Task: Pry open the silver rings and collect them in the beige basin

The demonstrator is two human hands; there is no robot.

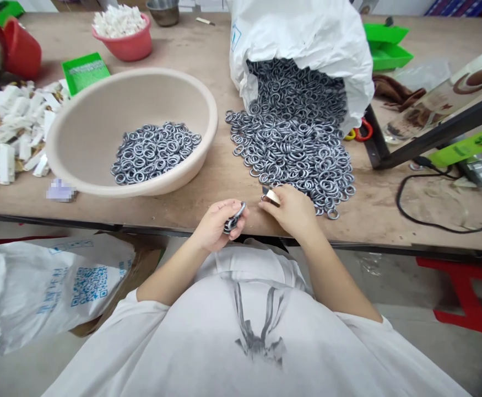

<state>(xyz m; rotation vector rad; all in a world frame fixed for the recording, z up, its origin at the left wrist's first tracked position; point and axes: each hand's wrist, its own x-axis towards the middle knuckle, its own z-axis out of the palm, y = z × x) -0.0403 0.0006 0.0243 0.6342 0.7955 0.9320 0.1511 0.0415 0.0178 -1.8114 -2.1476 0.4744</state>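
Note:
My left hand [221, 221] is closed around several dark grey rings [233, 220], just over the table's front edge. To its right, my right hand [293, 212] is closed on a small knife [272, 196] with a cream handle and a dark tip. Its fingers are at the near edge of a heap of loose grey rings [294, 151], and a ring seems to show by the fingertips. That heap spills from a white sack [301, 33] lying on its side. Left of my hands stands a large beige basin [79, 116] with many similar rings [153, 151] inside.
White plastic pieces [9, 121] are piled at the left, near a green tray [86, 74]. A red bowl [123, 44] of white parts stands behind the basin. At right are a black metal bar [443, 140], a cable [401, 207] and red-and-yellow-handled scissors [363, 131].

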